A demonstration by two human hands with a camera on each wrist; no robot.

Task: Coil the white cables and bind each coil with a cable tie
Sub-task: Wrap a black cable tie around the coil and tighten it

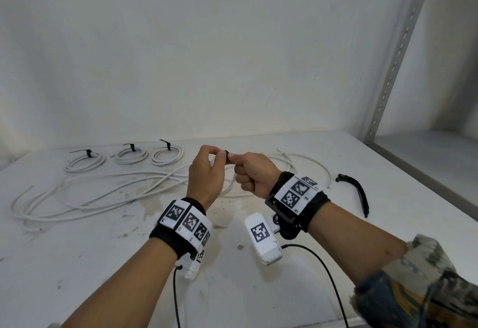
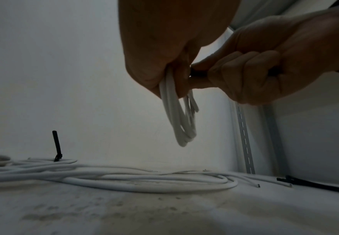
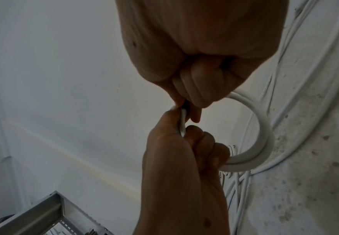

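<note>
Left hand (image 1: 205, 172) grip clenched on small white cable coil (image 2: 181, 120), held up above counter (image 1: 103, 263); loops hanging below fingers. Right hand (image 1: 254, 173) grip pinching black cable tie (image 1: 227, 153) at top of coil, remaining fingers curled. Three bound coils (image 1: 124, 157) in row at counter's far left. Loose white cables (image 1: 98, 193) sprawled behind hands. Spare black tie (image 1: 358, 193) at right.

Head view above, facing down-forward, wrist views close beneath hands (image 1: 227, 172), sharing them.
</note>
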